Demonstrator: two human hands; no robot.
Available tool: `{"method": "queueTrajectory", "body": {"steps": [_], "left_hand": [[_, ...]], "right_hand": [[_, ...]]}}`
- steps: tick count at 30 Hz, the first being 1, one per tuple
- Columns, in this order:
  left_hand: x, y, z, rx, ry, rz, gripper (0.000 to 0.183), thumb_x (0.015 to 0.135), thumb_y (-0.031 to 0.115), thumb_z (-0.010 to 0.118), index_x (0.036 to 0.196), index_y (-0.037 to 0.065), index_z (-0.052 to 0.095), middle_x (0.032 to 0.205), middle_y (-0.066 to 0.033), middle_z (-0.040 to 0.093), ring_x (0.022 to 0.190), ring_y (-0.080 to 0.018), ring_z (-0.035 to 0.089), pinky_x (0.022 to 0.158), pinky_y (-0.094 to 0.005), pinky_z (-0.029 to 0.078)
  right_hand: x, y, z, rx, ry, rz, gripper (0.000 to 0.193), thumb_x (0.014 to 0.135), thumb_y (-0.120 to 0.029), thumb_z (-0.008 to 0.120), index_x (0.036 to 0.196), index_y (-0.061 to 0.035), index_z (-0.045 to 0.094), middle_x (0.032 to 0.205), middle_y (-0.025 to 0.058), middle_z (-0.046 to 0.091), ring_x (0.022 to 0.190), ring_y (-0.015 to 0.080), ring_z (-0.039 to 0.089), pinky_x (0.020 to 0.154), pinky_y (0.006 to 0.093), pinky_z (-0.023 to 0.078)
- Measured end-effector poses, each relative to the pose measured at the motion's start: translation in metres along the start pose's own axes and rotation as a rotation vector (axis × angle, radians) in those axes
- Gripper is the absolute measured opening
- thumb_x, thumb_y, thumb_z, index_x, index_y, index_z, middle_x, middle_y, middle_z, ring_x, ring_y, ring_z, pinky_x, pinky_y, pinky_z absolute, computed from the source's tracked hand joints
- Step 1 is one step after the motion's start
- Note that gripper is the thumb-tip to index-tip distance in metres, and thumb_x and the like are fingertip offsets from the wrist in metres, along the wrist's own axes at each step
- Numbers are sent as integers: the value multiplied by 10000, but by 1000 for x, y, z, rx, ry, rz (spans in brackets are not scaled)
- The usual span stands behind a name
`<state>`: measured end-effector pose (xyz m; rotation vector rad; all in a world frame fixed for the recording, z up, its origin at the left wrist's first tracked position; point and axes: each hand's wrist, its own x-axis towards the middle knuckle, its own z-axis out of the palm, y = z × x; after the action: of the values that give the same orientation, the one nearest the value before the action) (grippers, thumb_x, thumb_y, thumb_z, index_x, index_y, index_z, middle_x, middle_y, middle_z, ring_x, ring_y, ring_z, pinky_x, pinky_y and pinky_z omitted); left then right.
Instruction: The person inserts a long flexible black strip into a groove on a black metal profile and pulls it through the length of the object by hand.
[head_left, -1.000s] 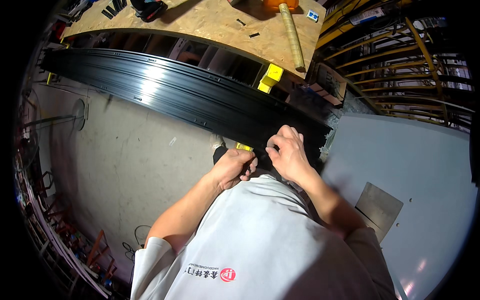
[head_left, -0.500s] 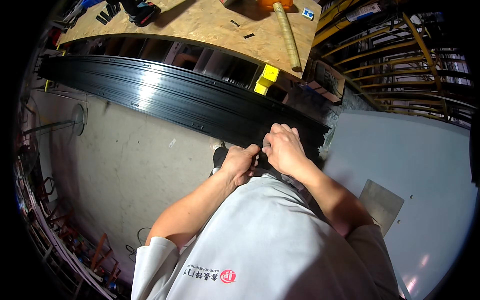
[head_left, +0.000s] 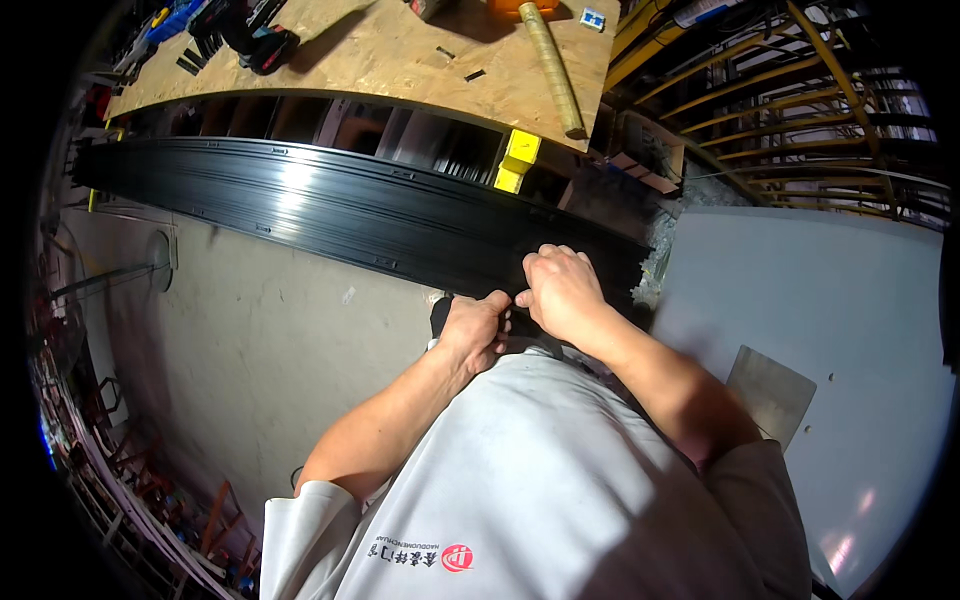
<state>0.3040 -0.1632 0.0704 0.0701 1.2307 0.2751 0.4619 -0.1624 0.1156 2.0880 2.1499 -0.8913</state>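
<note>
"What's nearest?"
"A pale shirt (head_left: 510,440). Just past it, the left hand (head_left: 474,330) and right hand (head_left: 564,292), fingers curled, close together; I can't tell whether they grip anything."
"The panel (head_left: 330,205)?"
"Black, long, directly beyond both hands, stretching far leftward. Behind it, a wooden bench (head_left: 385,65)."

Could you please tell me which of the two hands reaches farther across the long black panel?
The right hand: its knuckles appear well over the black panel in this view, while the left hand sits lower, near the panel's near edge.
</note>
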Motion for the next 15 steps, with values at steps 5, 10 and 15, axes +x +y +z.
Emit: {"method": "queueTrajectory", "body": {"steps": [5, 10, 15], "left_hand": [[-33, 14, 0, 163, -120, -33, 312, 992, 228, 555, 740, 46, 545, 598, -66, 530, 437, -148, 438, 377, -268, 342], [-52, 8, 19, 101, -237, 30, 324, 1068, 301, 411, 968, 18, 532, 726, -93, 572, 521, -152, 503, 399, -263, 389], [-49, 1, 46, 143, -312, 39, 342, 1065, 306, 381, 991, 4, 523, 767, -85, 573, 511, -138, 492, 393, -248, 383]], "right_hand": [[-25, 4, -7, 380, 129, -37, 254, 762, -171, 810, 867, -9, 645, 931, 149, 619, 912, 347, 608, 787, 435, 497], [-79, -26, -12, 487, 278, -104, 209, 762, -102, 780, 936, -24, 693, 979, 128, 580, 940, 322, 561, 833, 412, 482], [-97, -17, -11, 480, 436, -91, 235, 735, -31, 788, 950, -1, 699, 997, 114, 547, 936, 280, 542, 808, 382, 475]]}}
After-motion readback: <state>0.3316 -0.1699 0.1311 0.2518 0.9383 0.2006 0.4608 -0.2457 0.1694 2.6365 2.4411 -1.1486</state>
